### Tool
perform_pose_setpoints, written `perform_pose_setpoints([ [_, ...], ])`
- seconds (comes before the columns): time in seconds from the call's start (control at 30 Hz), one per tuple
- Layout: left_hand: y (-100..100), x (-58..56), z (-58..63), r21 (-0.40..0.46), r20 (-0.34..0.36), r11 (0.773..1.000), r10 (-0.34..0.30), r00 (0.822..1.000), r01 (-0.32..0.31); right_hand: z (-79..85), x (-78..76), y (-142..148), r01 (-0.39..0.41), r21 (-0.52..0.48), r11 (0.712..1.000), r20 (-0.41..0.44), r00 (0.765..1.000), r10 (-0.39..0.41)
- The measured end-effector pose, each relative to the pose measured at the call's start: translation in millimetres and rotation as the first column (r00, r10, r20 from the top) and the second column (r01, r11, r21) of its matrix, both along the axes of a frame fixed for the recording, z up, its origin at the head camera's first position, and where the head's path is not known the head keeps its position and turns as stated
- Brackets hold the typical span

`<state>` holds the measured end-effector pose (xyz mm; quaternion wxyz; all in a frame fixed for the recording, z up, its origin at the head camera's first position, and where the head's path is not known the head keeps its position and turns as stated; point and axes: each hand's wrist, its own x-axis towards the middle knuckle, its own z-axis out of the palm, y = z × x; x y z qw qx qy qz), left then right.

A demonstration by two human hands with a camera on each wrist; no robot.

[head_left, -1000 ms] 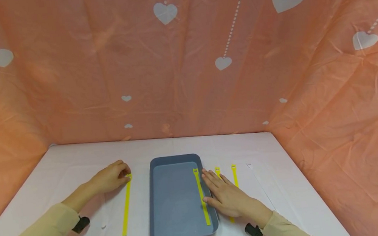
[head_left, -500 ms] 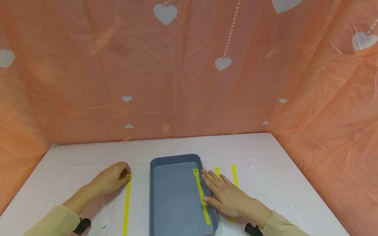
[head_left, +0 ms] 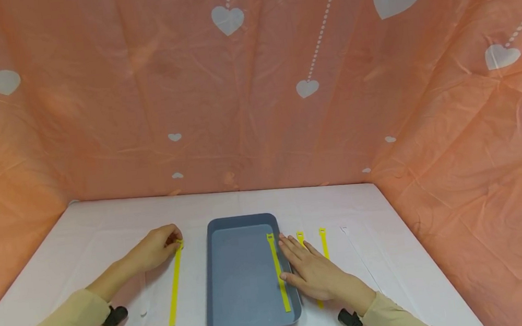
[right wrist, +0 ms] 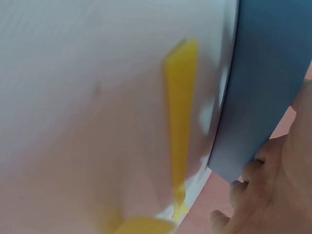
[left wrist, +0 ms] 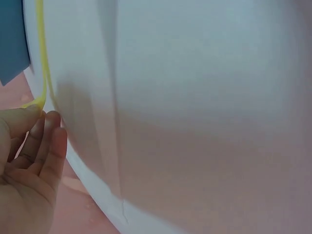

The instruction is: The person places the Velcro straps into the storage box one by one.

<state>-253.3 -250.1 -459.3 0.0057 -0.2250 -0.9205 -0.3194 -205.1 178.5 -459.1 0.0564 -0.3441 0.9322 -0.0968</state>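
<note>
While its far end is pinched between the left hand's [head_left: 158,246] thumb and fingers, one yellow slotted strap [head_left: 174,292] stretches left of the blue-grey tray [head_left: 239,280]. Inside the tray, a second yellow strap [head_left: 276,261] lies along the right side. The right hand [head_left: 316,273], fingers extended, rests at the tray's right edge, partly covering two more yellow straps [head_left: 324,243] on the white table [head_left: 106,225].

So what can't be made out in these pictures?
- Head view: parts of the two yellow strips right of the tray, hidden by the right grip.
- Head view: the pale speck at left, too small to identify.
- Left wrist view: the rest of the held strip, cut off by the top edge.
- Right wrist view: the lowest yellow shape, blurred and cut off by the bottom edge.
</note>
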Motion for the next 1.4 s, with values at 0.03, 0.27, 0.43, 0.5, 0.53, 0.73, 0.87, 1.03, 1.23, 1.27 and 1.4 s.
perform_pose_setpoints([
  [0.03,1,0.3,0.3,0.014,0.000,1.000,0.001,1.000,-0.001,-0.1,-0.2,0,0.001,0.000,1.000,0.001,1.000,-0.001],
  [0.27,3,1.8,0.9,0.126,0.090,0.990,0.058,0.994,-0.069,-0.4,-0.3,0,0.007,0.002,1.000,0.004,1.000,-0.007],
  [0.43,8,5.1,4.9,0.239,0.147,0.965,0.070,0.987,-0.104,-0.5,0.0,0,0.012,0.000,1.000,0.008,1.000,-0.012],
  [0.5,10,7.1,7.8,0.264,0.150,0.958,0.072,0.986,-0.110,-0.5,-0.2,0,0.012,0.001,1.000,0.009,1.000,-0.012],
  [0.53,10,8.0,9.3,0.273,0.152,0.955,0.077,0.985,-0.116,-0.6,-0.4,0,0.013,0.002,1.000,0.009,1.000,-0.013],
  [0.73,13,12.6,19.0,0.290,0.140,0.948,0.090,0.986,-0.127,-1.9,-1.4,0,0.015,-0.001,1.000,0.010,1.000,-0.015],
  [0.87,14,15.8,26.0,0.295,0.119,0.946,0.107,0.987,-0.138,-2.9,-1.6,0,0.012,-0.006,1.000,0.005,1.000,-0.012],
  [1.03,17,20.2,35.7,0.295,0.074,0.944,0.133,0.988,-0.149,-3.0,-1.2,1,0.009,-0.011,1.000,0.009,1.000,-0.009],
  [1.23,21,24.4,46.8,0.306,0.032,0.941,0.142,0.989,-0.145,-2.5,-1.3,0,0.010,-0.008,1.000,0.010,1.000,-0.010],
  [1.27,22,24.8,48.7,0.310,0.027,0.940,0.143,0.989,-0.144,-2.4,-1.4,0,0.011,-0.007,1.000,0.010,1.000,-0.011],
  [1.4,25,25.9,57.1,0.315,0.011,0.939,0.144,0.990,-0.140,-2.3,-1.6,0,0.010,-0.002,1.000,0.011,1.000,-0.010],
])
